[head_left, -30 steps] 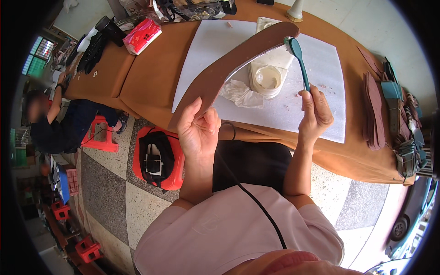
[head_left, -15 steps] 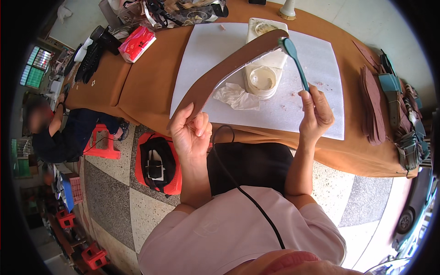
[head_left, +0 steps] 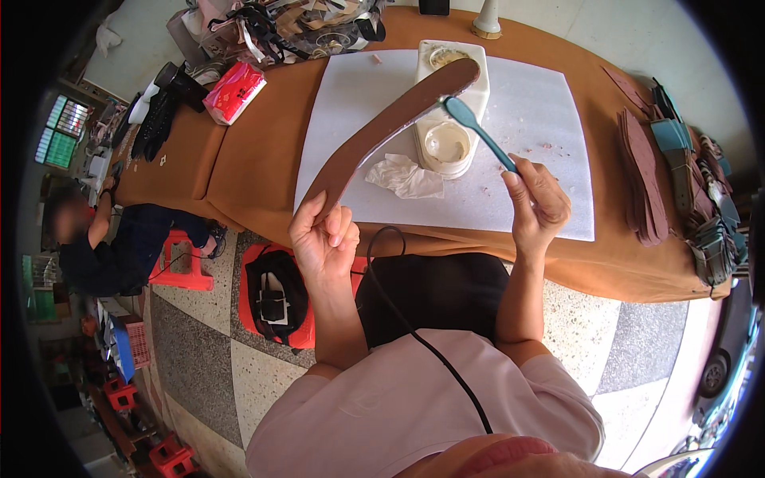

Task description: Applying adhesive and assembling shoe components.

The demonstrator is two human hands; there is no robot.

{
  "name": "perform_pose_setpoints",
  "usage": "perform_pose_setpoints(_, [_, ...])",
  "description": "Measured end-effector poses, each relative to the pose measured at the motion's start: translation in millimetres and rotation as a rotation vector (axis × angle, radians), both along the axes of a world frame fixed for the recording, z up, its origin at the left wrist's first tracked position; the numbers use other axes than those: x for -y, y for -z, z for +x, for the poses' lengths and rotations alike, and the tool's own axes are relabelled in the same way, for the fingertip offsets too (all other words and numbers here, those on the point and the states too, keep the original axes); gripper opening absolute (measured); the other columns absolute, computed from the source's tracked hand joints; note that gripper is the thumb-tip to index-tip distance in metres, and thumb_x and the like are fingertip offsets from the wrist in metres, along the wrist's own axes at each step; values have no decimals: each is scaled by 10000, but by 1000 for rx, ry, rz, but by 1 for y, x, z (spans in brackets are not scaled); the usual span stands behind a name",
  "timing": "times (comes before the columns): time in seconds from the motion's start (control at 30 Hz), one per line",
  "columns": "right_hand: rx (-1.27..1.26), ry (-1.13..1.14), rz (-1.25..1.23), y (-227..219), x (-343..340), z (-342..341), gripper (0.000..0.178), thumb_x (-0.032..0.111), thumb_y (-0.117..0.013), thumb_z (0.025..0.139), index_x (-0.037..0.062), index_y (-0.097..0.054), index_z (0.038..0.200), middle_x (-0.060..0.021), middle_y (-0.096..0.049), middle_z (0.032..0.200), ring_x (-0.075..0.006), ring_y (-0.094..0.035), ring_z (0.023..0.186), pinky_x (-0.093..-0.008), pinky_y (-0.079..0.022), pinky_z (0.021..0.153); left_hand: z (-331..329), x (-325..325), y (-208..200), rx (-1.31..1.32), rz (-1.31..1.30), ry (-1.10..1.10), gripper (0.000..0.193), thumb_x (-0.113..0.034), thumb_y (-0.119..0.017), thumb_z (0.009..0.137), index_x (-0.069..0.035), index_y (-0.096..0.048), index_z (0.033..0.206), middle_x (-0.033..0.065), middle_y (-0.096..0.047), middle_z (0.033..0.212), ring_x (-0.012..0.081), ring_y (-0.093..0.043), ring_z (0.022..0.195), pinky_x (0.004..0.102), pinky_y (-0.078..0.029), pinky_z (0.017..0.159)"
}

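My left hand (head_left: pixel 323 241) grips the near end of a long curved brown leather strip (head_left: pixel 382 130), which slants up and away to the right above the table. A pale wet-looking line runs along its edge. My right hand (head_left: pixel 540 203) pinches the handle of a teal toothbrush (head_left: pixel 480 134), its bristle end against the strip's edge near the far end. Beneath them stands a white container (head_left: pixel 474 147) with a round open cup (head_left: pixel 448 145) holding cream-coloured paste. A crumpled white tissue (head_left: pixel 405 177) lies beside it.
A white foam sheet (head_left: pixel 550 111) covers part of the brown-clothed table (head_left: pixel 263 159). Stacked brown leather pieces (head_left: pixel 641 179) and teal bundles lie at the right. A red tissue pack (head_left: pixel 233 93) and bagged straps (head_left: pixel 295 28) are at the back left. A person (head_left: pixel 103 235) sits far left.
The toothbrush has moved along the strip's edge from its far tip back toward me, and its head tilts further left. The strip's far end has shifted slightly left and down.
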State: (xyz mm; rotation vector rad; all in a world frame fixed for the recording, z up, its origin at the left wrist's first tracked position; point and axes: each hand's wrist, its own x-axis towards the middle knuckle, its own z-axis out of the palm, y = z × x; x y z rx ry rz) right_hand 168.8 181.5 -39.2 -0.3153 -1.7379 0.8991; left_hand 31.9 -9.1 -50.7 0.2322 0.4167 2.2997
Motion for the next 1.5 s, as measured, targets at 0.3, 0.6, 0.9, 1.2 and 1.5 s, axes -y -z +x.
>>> perform_pose_setpoints(0.3, [-49,152,-56,1,-5,3,153,-26,-614,688,-45,-609,840,-61,-549,620,-74,-455,523,-185,-351,474,-1,0,-3,64,-86,5,207,-124,-352,846,21,-489,789,39,-367,437,94,-313,336,201,-275,296])
perform_pose_setpoints(0.6, [0,-9,71,-4,0,5,168,-42,-619,664,-53,-607,832,-57,-542,605,-77,-455,510,-182,-346,462,-4,-1,-1,78,-75,3,213,-111,-348,844,40,-491,802,42,-361,420,94,-302,323,200,-252,288])
perform_pose_setpoints(0.9, [-66,95,18,-3,-5,7,167,-37,-620,667,-57,-605,832,-62,-539,596,-82,-455,503,-186,-341,461,-9,2,3,86,-51,33,233,-110,-335,846,63,-491,847,46,-367,418,99,-292,315,207,-255,293])
perform_pose_setpoints(1.2, [16,-120,-71,-1,-9,14,153,15,-604,702,-52,-606,839,-69,-551,621,-98,-471,545,-195,-341,486,-17,3,16,95,70,135,226,-97,-324,841,68,-477,869,55,-368,419,105,-274,314,214,-211,291])
perform_pose_setpoints(1.5, [-26,-115,-249,2,-13,12,145,24,-615,705,-24,-619,842,-12,-497,582,-54,-397,519,-179,-286,459,-23,0,28,55,141,179,366,-99,-320,812,160,-414,1052,19,-339,402,65,-231,304,188,-158,290])
